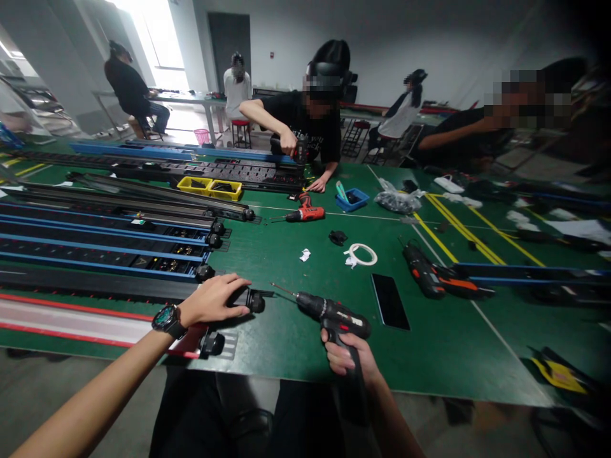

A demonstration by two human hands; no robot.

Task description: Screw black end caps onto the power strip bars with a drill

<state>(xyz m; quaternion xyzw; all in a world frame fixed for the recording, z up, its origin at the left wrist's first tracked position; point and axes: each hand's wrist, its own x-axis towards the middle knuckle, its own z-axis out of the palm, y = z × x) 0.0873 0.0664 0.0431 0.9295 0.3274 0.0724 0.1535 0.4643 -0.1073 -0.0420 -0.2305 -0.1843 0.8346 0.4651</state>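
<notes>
My left hand [218, 299], with a watch on the wrist, rests on the right end of a long black rail [143, 287], its fingers spread near the round black end piece [256, 301]. My right hand [351, 356] is wrapped round the handle of a black power drill [334, 313]. The drill's long bit points left, toward that end piece. Nearer the table's front edge lies a red-edged rail [86, 321] with a black end fitting [212, 344]. A dark phone [390, 301] lies right of the drill.
Blue-edged rails [95, 238] cover the left. Ahead are yellow bins [210, 187], a red drill [305, 212], a blue tray [352, 199] and a white coil [363, 254]. Another drill [424, 270] lies right. Across the table, a person [315, 121] works with a drill.
</notes>
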